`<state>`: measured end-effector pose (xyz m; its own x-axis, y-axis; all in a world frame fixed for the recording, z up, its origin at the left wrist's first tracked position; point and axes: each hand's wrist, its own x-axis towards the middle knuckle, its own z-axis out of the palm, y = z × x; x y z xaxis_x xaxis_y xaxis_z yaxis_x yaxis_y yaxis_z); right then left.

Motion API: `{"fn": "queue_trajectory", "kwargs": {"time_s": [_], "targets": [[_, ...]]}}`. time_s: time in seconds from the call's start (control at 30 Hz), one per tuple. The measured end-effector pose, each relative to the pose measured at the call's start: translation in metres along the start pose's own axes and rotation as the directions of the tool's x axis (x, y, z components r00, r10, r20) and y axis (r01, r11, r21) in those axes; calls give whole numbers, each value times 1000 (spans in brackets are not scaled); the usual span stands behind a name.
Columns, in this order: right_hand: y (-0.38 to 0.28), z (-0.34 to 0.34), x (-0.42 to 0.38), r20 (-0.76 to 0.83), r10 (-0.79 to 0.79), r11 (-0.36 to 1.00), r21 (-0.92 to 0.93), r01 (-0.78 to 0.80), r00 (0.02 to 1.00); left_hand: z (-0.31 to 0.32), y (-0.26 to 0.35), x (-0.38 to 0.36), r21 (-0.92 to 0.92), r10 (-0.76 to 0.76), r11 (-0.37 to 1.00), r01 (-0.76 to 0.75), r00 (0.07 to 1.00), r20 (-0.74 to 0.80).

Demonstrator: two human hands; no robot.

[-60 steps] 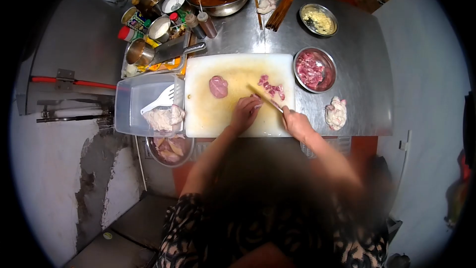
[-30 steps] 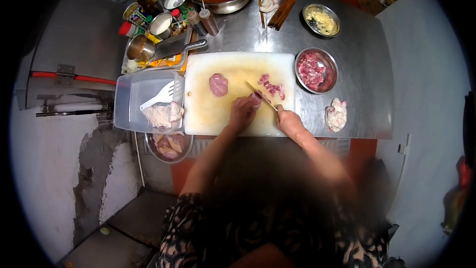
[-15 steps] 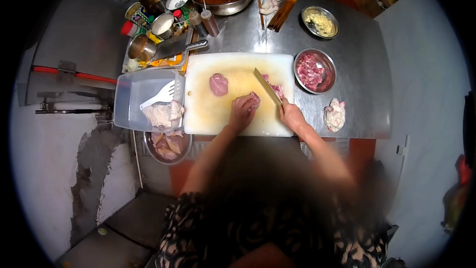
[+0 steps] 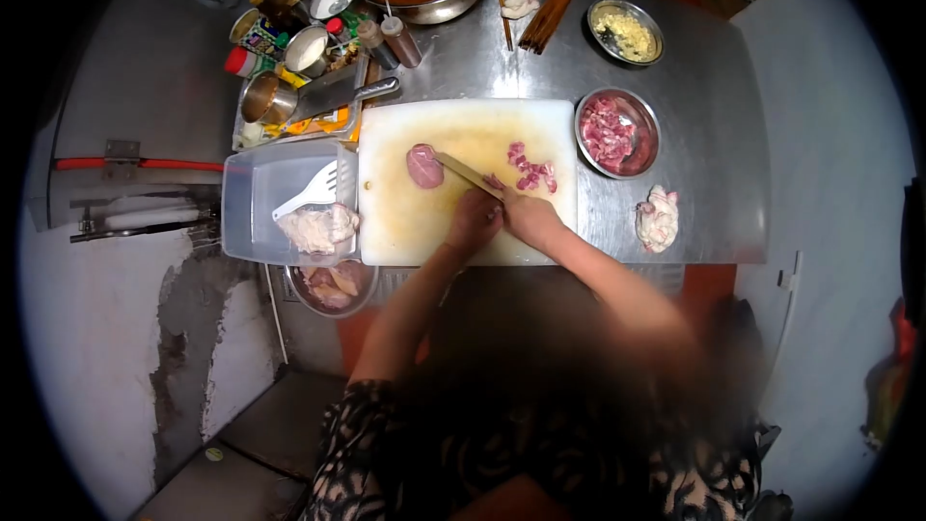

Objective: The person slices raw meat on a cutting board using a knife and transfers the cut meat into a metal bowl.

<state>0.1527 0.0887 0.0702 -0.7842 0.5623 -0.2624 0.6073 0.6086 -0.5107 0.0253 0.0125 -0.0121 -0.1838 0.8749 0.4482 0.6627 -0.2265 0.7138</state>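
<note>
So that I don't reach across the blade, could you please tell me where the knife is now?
In the head view, the knife is in the right hand, over the cutting board, its tip beside the round meat piece.

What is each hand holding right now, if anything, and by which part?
The right hand holds the knife at its handle end. Whether the left hand, close beside it, grips anything cannot be told.

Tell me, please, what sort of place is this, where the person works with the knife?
It looks like a working kitchen, perhaps of a small eatery. There is cut meat on a board, a big bowl of reddish sauce, and a steel table.
</note>
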Motion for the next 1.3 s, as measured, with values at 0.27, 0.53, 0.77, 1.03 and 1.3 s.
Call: {"fn": "queue_trajectory", "kwargs": {"time_s": [0.27,0.53,0.77,1.03,1.3], "targets": [[22,4,-48,-45,32,999,1,-32,998,3,-1,-7,-37,-116,993,114,992,-46],[4,0,4,21,90,996,20,-91,996,1,4,-6,31,57,998,-55,997,-52],[37,-10,-20,-101,194,978,94,-185,976,-4,7,-5,93,71,994,-65,996,-53],[19,-28,-83,10,16,995,-94,-15,1000,-1,-1,-9,19,4,1000,-4,1000,-2],[6,-7,1,83,-3,1000,13,2,997,1,-4,-5,8,-33,999,34,995,-93]]}}
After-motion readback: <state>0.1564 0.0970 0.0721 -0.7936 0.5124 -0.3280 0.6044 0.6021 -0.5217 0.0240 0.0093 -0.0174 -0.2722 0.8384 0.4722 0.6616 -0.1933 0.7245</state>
